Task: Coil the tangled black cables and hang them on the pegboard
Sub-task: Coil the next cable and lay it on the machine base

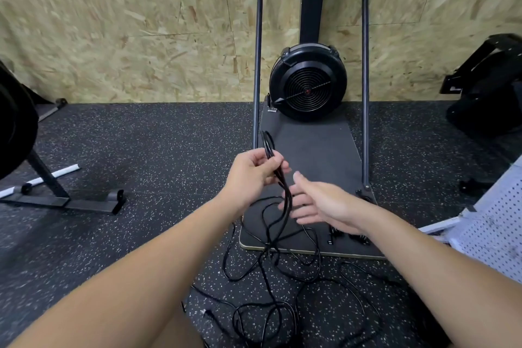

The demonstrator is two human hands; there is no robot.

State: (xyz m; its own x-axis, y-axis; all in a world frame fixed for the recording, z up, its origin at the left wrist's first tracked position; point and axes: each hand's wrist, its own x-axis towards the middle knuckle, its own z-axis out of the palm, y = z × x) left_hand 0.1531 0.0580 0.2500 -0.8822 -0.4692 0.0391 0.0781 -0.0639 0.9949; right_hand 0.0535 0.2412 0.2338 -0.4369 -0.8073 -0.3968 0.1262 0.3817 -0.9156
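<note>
One fan machine point(309, 82) stands on its dark platform point(316, 155) against the chipboard wall point(141, 22), biggest thing here. One white pegboard point(491, 223) leans at the right edge. The black cables point(271, 277) sprawl tangled over the speckled floor point(141, 150) and the platform's near edge; can't count them separately. Left hand point(251, 175) pinches a few looped strands, held up. Right hand point(319, 200) sits just beside them, fingers relaxed and apart, gripping nothing.
</note>
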